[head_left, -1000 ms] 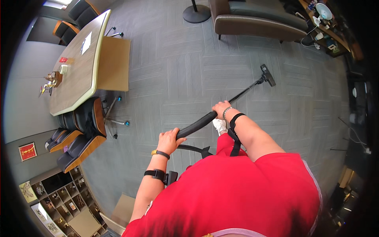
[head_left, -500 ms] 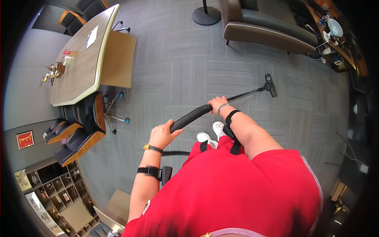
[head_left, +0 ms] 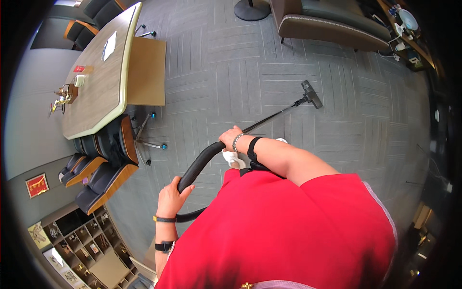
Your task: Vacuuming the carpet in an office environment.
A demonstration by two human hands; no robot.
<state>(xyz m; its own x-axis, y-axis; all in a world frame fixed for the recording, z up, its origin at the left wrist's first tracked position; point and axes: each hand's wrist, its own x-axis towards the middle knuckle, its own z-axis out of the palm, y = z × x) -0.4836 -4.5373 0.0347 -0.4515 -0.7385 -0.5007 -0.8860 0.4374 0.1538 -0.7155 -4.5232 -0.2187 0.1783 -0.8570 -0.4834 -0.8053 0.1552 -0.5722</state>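
Note:
A black vacuum cleaner hose (head_left: pixel 199 164) curves between my two hands. My left hand (head_left: pixel 171 197) is wrapped round its lower bend, and more hose runs on behind that wrist. My right hand (head_left: pixel 231 137) grips the upper end, where it meets the wand. From there the thin dark wand (head_left: pixel 269 119) slants away to the right. At its far end the flat floor head (head_left: pixel 312 94) rests on the grey carpet (head_left: pixel 231 91). Parts of both palms are hidden by the fingers and hose.
To the left stands a wooden table (head_left: pixel 103 82) with papers and small items, and wheeled black chairs (head_left: pixel 103 185) beside it. A round black stand base (head_left: pixel 251 9) and a brown sofa (head_left: pixel 332 32) are at the far side. Shelving (head_left: pixel 91 245) fills the lower left.
Both hands have moved left and slightly down with the hose. The floor head has shifted left and a little farther away across the carpet, and my feet have moved.

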